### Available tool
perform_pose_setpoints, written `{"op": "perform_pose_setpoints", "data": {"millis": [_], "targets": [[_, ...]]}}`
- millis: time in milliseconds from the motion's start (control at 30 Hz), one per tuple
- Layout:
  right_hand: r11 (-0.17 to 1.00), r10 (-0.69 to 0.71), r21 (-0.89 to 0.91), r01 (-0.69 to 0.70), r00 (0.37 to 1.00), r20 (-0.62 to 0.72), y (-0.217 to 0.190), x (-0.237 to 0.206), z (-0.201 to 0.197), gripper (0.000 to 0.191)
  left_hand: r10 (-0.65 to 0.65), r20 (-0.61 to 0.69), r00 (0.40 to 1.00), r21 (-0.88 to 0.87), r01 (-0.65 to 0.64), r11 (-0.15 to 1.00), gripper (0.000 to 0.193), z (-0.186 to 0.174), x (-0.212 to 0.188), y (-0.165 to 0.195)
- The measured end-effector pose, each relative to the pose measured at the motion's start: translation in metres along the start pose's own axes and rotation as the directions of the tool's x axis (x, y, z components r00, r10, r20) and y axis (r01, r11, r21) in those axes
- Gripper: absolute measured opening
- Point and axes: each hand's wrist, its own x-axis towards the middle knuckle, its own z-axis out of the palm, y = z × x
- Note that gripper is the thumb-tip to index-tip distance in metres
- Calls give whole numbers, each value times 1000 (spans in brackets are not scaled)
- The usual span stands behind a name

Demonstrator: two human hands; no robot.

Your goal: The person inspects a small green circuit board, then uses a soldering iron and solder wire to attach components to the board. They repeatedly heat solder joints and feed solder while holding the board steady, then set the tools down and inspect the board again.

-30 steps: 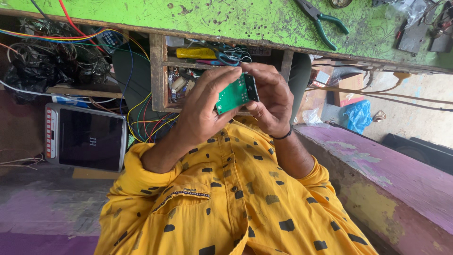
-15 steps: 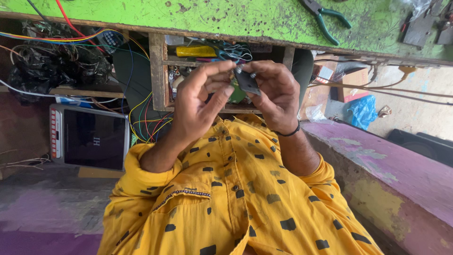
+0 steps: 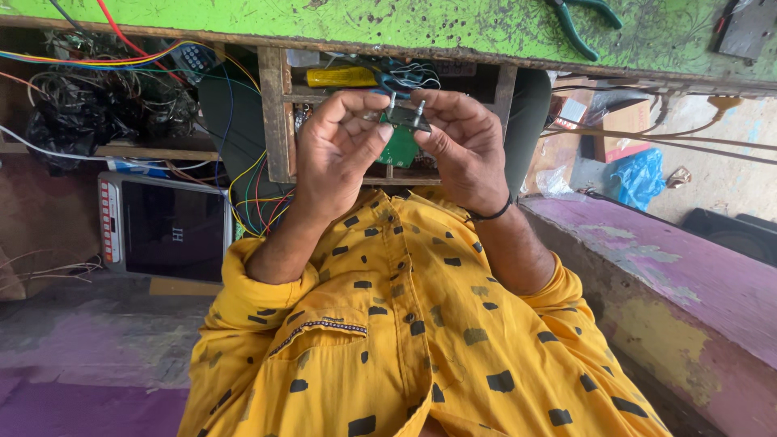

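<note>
Green circuit board (image 3: 398,148) now edge-on (earlier face-up), left hand (image 3: 340,154), right hand (image 3: 461,150) both pinching it.

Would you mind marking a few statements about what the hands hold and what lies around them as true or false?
1. Both hands hold a small dark part with two metal prongs. True: the left hand and the right hand pinch the pronged part between them.
2. A red circuit board shows behind the fingers. False: the circuit board is green.
3. Green-handled pliers lie on the green bench top. True: the pliers rest on the bench top.
4. The right wrist is bare. False: it wears a dark band.
5. The blue plastic bag hangs from the bench. False: the blue plastic bag lies on the ground.
</note>
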Motion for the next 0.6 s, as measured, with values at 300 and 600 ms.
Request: {"op": "perform_pose_setpoints", "data": {"millis": [300,600], "targets": [[997,-14,78,14,1000,1,3,3,2,44,37,82,996,79,-44,996,30,7,6,3],[999,-40,-38,38,999,-36,9,3,-1,40,57,24,998,77,-59,995,28,1,13,-10]]}}
